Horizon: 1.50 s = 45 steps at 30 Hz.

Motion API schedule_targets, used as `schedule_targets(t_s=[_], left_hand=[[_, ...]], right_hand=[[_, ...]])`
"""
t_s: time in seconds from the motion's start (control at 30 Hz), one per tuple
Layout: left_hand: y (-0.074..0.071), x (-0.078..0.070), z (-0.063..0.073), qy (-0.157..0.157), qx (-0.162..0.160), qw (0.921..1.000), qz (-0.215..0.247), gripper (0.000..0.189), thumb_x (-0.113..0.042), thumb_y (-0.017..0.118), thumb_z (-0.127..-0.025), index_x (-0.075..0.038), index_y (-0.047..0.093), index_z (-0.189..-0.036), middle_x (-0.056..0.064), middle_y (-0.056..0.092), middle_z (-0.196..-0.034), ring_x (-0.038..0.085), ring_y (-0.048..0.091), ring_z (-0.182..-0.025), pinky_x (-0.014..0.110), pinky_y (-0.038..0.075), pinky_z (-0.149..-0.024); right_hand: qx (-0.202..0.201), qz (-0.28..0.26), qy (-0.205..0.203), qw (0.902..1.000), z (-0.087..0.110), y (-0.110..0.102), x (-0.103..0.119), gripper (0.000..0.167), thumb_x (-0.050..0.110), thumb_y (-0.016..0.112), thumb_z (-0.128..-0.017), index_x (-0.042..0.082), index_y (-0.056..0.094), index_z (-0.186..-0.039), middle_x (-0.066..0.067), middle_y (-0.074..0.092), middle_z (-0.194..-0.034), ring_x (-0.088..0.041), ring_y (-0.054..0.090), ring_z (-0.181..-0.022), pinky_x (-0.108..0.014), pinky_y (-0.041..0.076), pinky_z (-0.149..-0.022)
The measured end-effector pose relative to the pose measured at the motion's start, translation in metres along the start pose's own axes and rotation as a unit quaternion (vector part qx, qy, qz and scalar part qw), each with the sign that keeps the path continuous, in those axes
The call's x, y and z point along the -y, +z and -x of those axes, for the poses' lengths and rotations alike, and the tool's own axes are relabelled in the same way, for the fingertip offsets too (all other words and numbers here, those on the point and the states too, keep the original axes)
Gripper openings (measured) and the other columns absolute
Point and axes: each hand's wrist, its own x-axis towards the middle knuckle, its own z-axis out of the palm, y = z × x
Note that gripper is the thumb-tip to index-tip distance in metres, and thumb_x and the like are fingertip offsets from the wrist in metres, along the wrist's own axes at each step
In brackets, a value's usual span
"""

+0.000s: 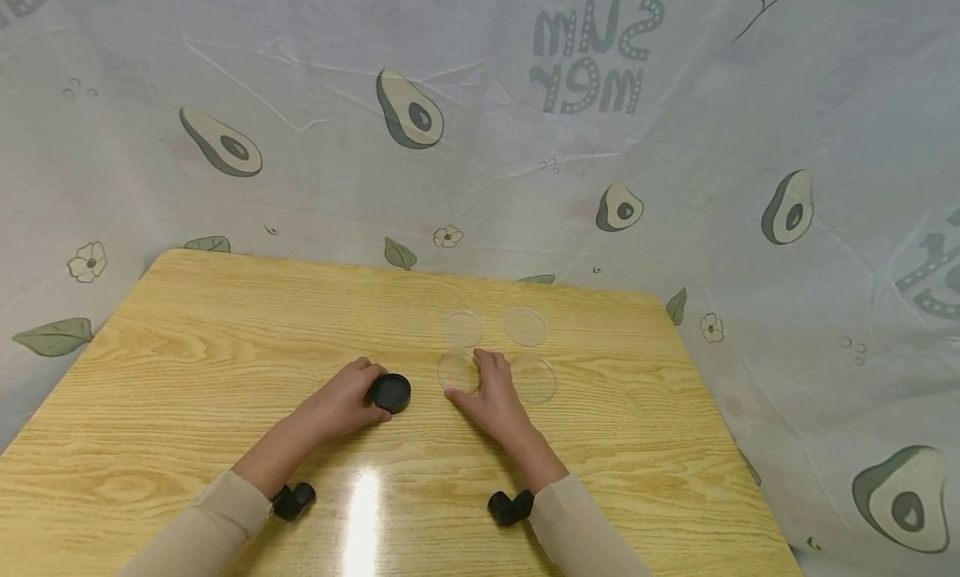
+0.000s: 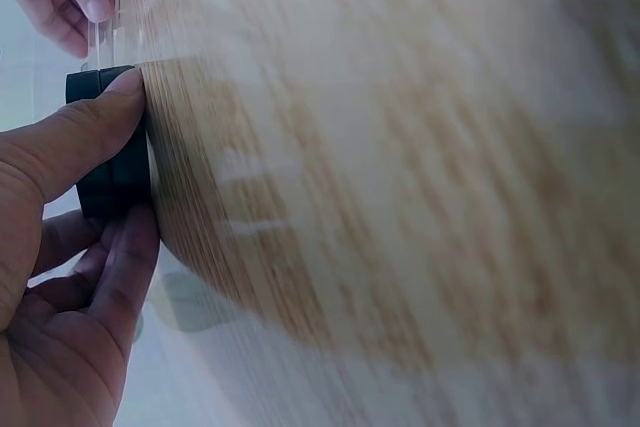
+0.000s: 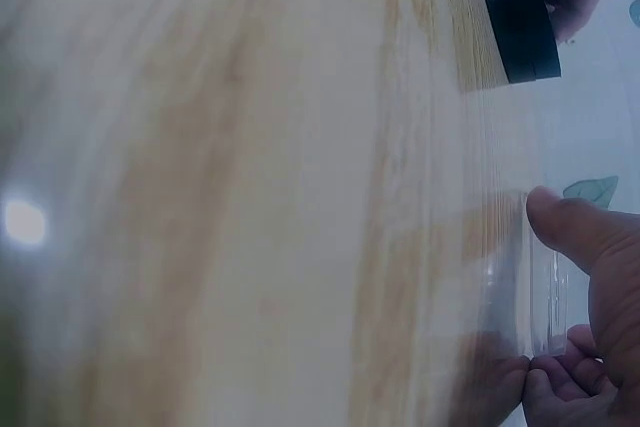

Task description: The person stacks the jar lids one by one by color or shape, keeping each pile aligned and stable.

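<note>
My left hand [image 1: 341,402] grips a short black round container [image 1: 392,393] at its sides, thumb on the near side and fingers on the far side. Its top has a raised rim, and the left wrist view shows a seam around its wall. To the right, my right hand [image 1: 495,400] holds a clear round dish [image 1: 456,370] between thumb and fingertips. That dish [image 3: 545,297] rests on the tabletop in the right wrist view. Three more clear round dishes lie close by: one at the back left [image 1: 462,330], one at the back right [image 1: 527,327] and one beside my right hand [image 1: 536,380].
The wood-grain table [image 1: 225,335] has rounded far corners. Behind it and at its sides hangs a pale cloth [image 1: 315,202] printed with avocados and leaves. Black wrist devices [image 1: 294,502] sit by both cuffs. A bright reflection lies on the near tabletop.
</note>
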Motion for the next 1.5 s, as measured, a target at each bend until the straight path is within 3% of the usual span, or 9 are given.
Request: schedule_targets(t_s=[0.47, 1.03, 1.5], left_hand=[[0.001, 0.000, -0.003, 0.015, 0.002, 0.9999, 0.008, 0.054, -0.017, 0.088, -0.085, 0.007, 0.064, -0.127, 0.013, 0.061, -0.106, 0.018, 0.055, -0.090, 0.037, 0.050, -0.080], [0.001, 0.002, 0.000, -0.003, -0.001, 1.0000, 0.008, 0.053, -0.015, 0.088, -0.086, 0.006, 0.064, -0.128, 0.013, 0.061, -0.108, 0.019, 0.057, -0.092, 0.038, 0.051, -0.082], [0.001, 0.003, 0.001, 0.007, -0.004, 0.9999, 0.006, 0.053, -0.016, 0.088, -0.085, 0.007, 0.064, -0.127, 0.012, 0.060, -0.104, 0.016, 0.051, -0.084, 0.032, 0.047, -0.075]], right_hand=[[0.008, 0.008, 0.003, 0.9999, 0.009, -0.003, -0.004, 0.083, 0.034, 0.082, -0.092, -0.002, 0.041, -0.156, -0.024, 0.046, -0.149, -0.038, 0.047, -0.140, -0.055, 0.044, -0.115], [0.018, -0.003, 0.000, 0.9998, 0.018, -0.003, 0.001, 0.083, 0.035, 0.082, -0.092, 0.000, 0.042, -0.156, -0.023, 0.045, -0.151, -0.039, 0.047, -0.141, -0.056, 0.043, -0.116], [0.026, -0.010, -0.006, 0.9996, 0.026, -0.004, 0.000, 0.084, 0.035, 0.081, -0.093, 0.000, 0.040, -0.157, -0.022, 0.043, -0.152, -0.038, 0.046, -0.142, -0.055, 0.042, -0.117]])
